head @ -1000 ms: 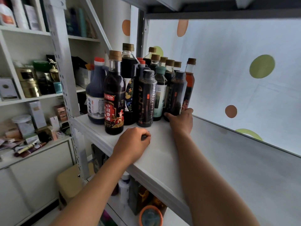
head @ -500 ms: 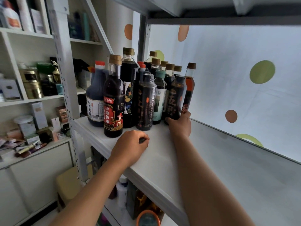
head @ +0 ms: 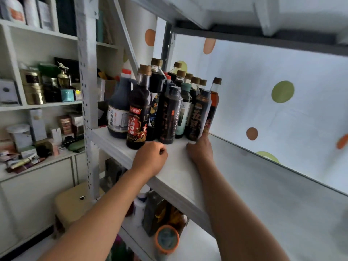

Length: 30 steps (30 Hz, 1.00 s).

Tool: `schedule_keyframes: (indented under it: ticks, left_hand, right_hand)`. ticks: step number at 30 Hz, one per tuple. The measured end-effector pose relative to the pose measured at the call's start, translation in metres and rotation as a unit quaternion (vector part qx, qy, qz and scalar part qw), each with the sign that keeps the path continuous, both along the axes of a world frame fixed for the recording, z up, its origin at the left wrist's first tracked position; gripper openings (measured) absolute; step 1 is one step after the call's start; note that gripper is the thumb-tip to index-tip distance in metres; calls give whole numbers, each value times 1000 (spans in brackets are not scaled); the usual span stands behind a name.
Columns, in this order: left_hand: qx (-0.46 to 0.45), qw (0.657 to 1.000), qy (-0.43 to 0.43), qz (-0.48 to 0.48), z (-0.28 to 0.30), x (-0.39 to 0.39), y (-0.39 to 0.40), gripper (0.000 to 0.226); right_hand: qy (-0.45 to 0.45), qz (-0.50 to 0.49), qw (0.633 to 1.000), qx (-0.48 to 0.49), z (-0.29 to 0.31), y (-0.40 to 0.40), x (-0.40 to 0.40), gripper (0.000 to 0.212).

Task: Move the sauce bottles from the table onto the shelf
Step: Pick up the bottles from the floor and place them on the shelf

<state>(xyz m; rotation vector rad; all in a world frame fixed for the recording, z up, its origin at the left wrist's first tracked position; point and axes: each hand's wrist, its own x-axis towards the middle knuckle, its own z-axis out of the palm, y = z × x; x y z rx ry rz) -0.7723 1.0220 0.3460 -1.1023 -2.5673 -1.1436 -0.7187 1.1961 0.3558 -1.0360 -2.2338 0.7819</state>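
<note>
Several dark sauce bottles stand clustered at the left end of the white shelf (head: 244, 178). At the front is a bottle with a red label (head: 138, 117), and beside it a black-wrapped bottle (head: 169, 113). My left hand (head: 150, 157) rests on the shelf just in front of these two, fingers curled under, holding nothing. My right hand (head: 200, 149) lies on the shelf with its fingertips touching the base of a dark bottle with gold characters (head: 199, 117). A slim amber bottle (head: 214, 98) stands just behind that one.
A big dark jug (head: 117, 113) stands at the shelf's left edge by the perforated upright post (head: 86, 91). The shelf's right part is bare board in front of a dotted backdrop. More bottles sit on the lower shelf (head: 160, 213). A beige stool (head: 75, 202) stands below left.
The bottles and both hands sit lower in the view than before. My left fist stays in place. My right fingertips have crept a little further along the gold-lettered bottle's base.
</note>
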Motion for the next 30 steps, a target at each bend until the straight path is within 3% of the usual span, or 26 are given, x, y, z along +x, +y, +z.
schedule_keyframes:
  ticks: [5, 8, 16, 21, 26, 30]
  left_hand:
    - [-112, 987, 68, -90, -8, 4, -38, 38]
    - [-139, 973, 121, -136, -15, 5, -64, 48]
    - [-170, 963, 173, -119, -32, 7, -128, 52]
    - [-144, 969, 199, -39, -61, -25, -182, 53]
    - [-101, 989, 70, 82, -115, -68, -257, 53]
    - [-108, 980, -16, 168, -163, -103, -321, 53]
  right_hand:
    - [-235, 58, 966, 93, -1, -42, 30, 53]
    - [-285, 79, 950, 101, -3, -76, 44, 53]
    - [-275, 54, 951, 133, -8, -163, 62, 54]
    - [-180, 178, 939, 231, -25, -245, 19, 57]
    - [-143, 287, 909, 268, -66, -323, -53, 56]
    - [-147, 372, 880, 254, -118, -375, -115, 56]
